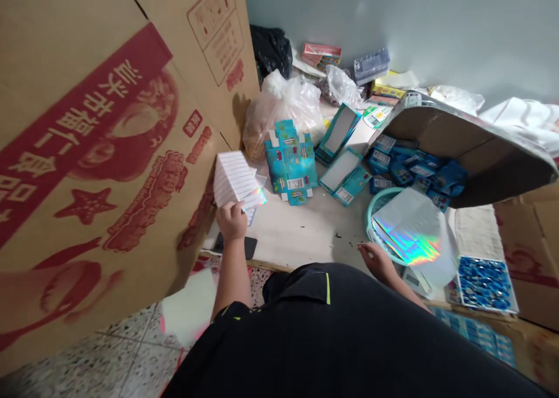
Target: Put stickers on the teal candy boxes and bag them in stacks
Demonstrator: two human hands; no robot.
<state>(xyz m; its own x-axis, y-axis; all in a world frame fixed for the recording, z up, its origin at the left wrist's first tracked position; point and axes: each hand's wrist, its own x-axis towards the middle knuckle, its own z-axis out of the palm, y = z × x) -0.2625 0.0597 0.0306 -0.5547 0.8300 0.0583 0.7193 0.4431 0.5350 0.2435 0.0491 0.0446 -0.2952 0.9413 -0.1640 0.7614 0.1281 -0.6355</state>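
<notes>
My left hand (233,219) is closed on the lower edge of a white striped sheet (236,180), which has a shiny rainbow corner and stands tilted beside a big carton. Below that hand lies a dark flat phone-like object (244,248), partly covered by my wrist. My right hand (376,261) hangs near the teal basin (370,226), fingers loosely apart and holding nothing. Shiny holographic sheets (406,226) rest across the basin. Between my hands, further back, lies an unfolded teal box blank (292,165), with stacks of folded teal cartons (345,171) to its right.
A tall brown carton (131,124) blocks the left side. An open box (471,136) of small blue packs leans at the right. A white tray (484,281) of blue wrapped pieces sits at the near right. Plastic bags (283,107) line the back wall.
</notes>
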